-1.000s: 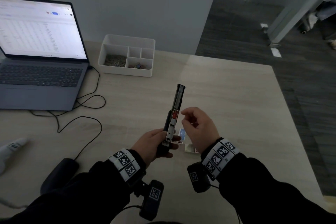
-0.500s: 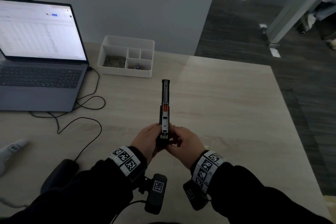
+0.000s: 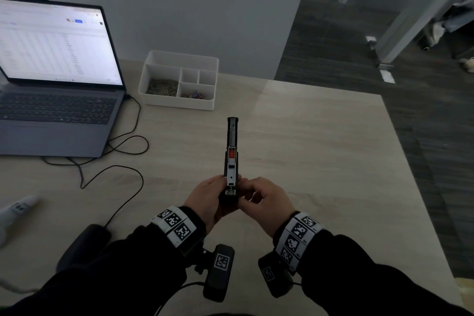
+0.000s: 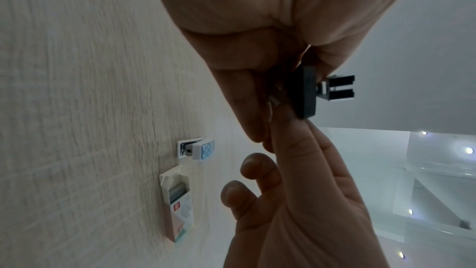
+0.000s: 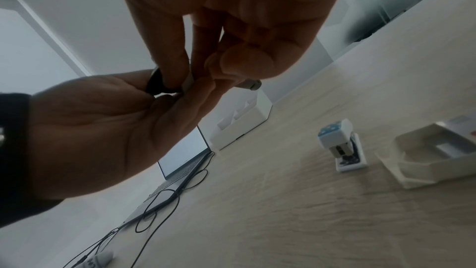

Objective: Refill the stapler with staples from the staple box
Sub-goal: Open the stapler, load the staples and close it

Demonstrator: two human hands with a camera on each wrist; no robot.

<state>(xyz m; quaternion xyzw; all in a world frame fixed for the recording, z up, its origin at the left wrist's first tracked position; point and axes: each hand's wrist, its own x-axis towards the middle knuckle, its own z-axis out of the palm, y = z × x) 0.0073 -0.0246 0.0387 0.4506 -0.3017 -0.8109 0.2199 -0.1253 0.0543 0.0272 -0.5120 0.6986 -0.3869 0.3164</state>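
My left hand (image 3: 208, 197) grips the black stapler (image 3: 231, 159) (opened out straight) at its near end. My right hand (image 3: 266, 202) pinches that same end.

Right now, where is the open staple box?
The open white cardboard staple box lies flat on the light wooden table, below the two hands. In the left wrist view it sits right beside the small white-and-blue stapler, apart from it.

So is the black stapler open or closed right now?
Open: the black stapler is swung out straight, its metal channel and red pusher exposed, with left hand and right hand gripping its near end.
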